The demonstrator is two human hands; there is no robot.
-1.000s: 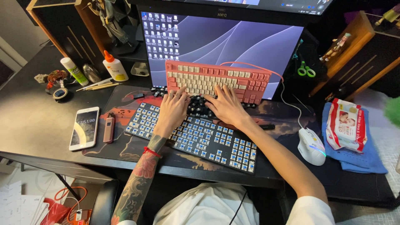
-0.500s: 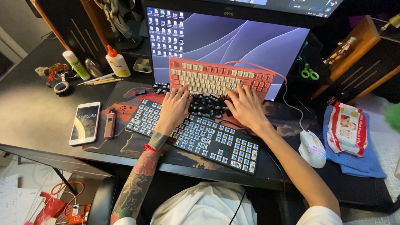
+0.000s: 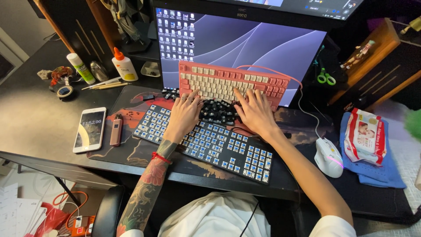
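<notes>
My left hand rests palm down over the upper edge of a black keyboard frame whose blue switches stand bare, without caps. My right hand lies beside it, fingers spread. Between both hands sits a heap of loose black keycaps, and the fingertips touch it. Just behind the heap a pink keyboard with cream keys leans against the monitor. Neither hand visibly grips anything.
A white phone and a small reddish stick device lie at the left. Glue bottle, tube and tape roll stand at the back left. A white mouse and a wipes pack on blue cloth are at the right.
Both hands have slid a little forward and closer together around the pile of black keycaps. The camera has come nearer.
</notes>
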